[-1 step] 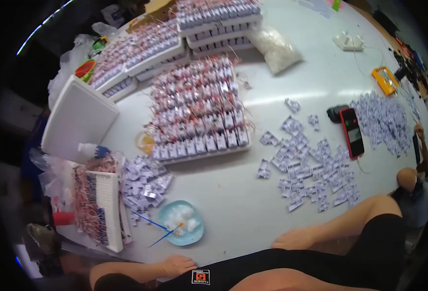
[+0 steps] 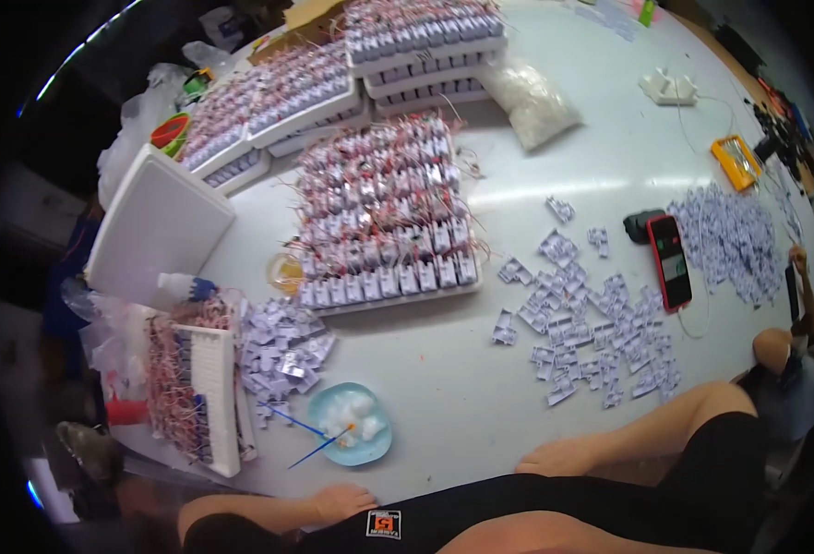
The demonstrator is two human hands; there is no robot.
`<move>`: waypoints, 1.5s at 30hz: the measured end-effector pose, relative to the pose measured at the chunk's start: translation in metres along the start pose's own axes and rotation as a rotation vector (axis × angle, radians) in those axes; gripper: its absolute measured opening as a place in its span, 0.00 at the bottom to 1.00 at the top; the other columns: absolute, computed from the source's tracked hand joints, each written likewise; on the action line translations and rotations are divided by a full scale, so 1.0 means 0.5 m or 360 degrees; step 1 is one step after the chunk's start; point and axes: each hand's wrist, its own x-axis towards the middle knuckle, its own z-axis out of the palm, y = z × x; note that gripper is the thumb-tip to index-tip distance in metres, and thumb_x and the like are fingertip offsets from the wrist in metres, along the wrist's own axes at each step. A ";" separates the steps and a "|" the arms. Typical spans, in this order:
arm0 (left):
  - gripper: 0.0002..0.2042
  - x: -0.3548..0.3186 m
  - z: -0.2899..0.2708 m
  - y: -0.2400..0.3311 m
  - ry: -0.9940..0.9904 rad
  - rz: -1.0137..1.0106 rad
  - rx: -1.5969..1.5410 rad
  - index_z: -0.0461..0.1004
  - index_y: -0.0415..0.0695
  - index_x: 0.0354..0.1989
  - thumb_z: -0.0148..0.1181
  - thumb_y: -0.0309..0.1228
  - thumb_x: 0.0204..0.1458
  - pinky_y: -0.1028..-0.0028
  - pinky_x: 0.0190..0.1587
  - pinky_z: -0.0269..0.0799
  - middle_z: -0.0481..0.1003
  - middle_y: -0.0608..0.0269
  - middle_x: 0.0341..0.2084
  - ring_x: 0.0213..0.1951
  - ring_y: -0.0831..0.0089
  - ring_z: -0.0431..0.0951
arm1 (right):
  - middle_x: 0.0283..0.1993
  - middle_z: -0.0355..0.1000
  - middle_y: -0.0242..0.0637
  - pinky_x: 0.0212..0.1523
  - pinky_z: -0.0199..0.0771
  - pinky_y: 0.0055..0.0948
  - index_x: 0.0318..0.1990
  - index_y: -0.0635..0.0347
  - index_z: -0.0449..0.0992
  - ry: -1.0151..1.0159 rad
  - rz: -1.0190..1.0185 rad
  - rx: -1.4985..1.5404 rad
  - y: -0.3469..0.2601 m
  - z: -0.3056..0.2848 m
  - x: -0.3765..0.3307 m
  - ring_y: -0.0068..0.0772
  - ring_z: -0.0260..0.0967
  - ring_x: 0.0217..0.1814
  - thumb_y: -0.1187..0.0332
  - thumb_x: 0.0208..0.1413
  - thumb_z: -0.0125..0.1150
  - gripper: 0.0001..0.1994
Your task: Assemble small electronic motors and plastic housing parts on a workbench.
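Note:
My left hand (image 2: 344, 501) rests at the near table edge, fingers lying loosely flat with nothing in them. Just beyond it is a light blue dish (image 2: 381, 447) of white cotton-like tufts, with thin blue sticks (image 2: 293, 419) leaning over its rim. My right hand (image 2: 559, 456) also lies at the edge, fingers stretched toward the left and partly hidden by my dark clothing. Nearest to it is a loose spread of small white plastic housings (image 2: 568, 332). A tray of wired white units (image 2: 384, 212) stands farther off, touched by neither hand.
Stacked trays (image 2: 425, 46) fill the back, beside a clear bag of pale pieces (image 2: 532, 106). A red-cased phone (image 2: 670, 263) stands at right near another housing pile (image 2: 730, 240). At left are a white foam box lid (image 2: 162, 226), housings (image 2: 282, 346) and a wired tray (image 2: 213, 397).
The view has shifted a little, so the table's contents sit slightly farther right. Both hands stay resting at the table edge.

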 end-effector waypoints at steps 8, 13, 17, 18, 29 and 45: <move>0.05 -0.006 0.008 0.002 -0.0280 0.0125 0.0204 0.68 0.51 0.31 0.54 0.31 0.44 0.71 0.32 0.69 0.67 0.66 0.27 0.33 0.70 0.73 | 0.37 0.66 0.41 0.36 0.72 0.36 0.60 0.54 0.62 0.0054 -0.0161 -0.0337 -0.030 -0.023 0.021 0.39 0.69 0.42 0.59 0.62 0.45 0.21; 0.10 0.091 -0.052 0.125 -0.0876 -0.1174 -0.0142 0.75 0.45 0.30 0.55 0.39 0.49 0.57 0.35 0.72 0.76 0.55 0.29 0.34 0.57 0.77 | 0.42 0.68 0.42 0.40 0.72 0.37 0.63 0.54 0.60 0.0064 0.0040 -0.0041 -0.044 -0.057 0.021 0.43 0.69 0.44 0.59 0.62 0.44 0.23; 0.16 0.327 -0.319 0.111 -0.0370 -0.1572 -0.0335 0.77 0.45 0.30 0.53 0.45 0.55 0.58 0.34 0.73 0.77 0.52 0.25 0.30 0.53 0.78 | 0.46 0.68 0.42 0.43 0.72 0.38 0.64 0.54 0.58 -0.0009 0.0061 -0.0090 -0.048 -0.078 0.011 0.44 0.69 0.46 0.62 0.62 0.41 0.23; 0.15 0.370 -0.381 0.069 0.0141 -0.1431 -0.0224 0.75 0.44 0.29 0.53 0.44 0.55 0.58 0.33 0.73 0.76 0.53 0.24 0.29 0.53 0.78 | 0.47 0.68 0.42 0.43 0.73 0.38 0.65 0.53 0.57 -0.0018 0.0074 -0.0165 -0.048 -0.075 0.008 0.43 0.70 0.47 0.63 0.61 0.41 0.23; 0.37 0.459 -0.773 -0.656 0.1070 -0.2051 0.0746 0.44 0.63 0.71 0.49 0.29 0.50 0.53 0.38 0.71 0.78 0.45 0.32 0.35 0.46 0.78 | 0.48 0.70 0.45 0.46 0.73 0.39 0.64 0.52 0.57 -0.0359 0.0407 0.0205 -0.058 -0.175 0.075 0.45 0.70 0.52 0.64 0.60 0.42 0.23; 0.37 0.524 -0.778 -0.729 0.0890 -0.1760 0.1181 0.50 0.65 0.69 0.52 0.28 0.48 0.56 0.31 0.70 0.77 0.54 0.26 0.28 0.53 0.78 | 0.47 0.70 0.45 0.46 0.73 0.39 0.63 0.52 0.58 -0.0243 0.0406 0.0454 -0.016 -0.190 0.154 0.46 0.70 0.52 0.64 0.60 0.42 0.23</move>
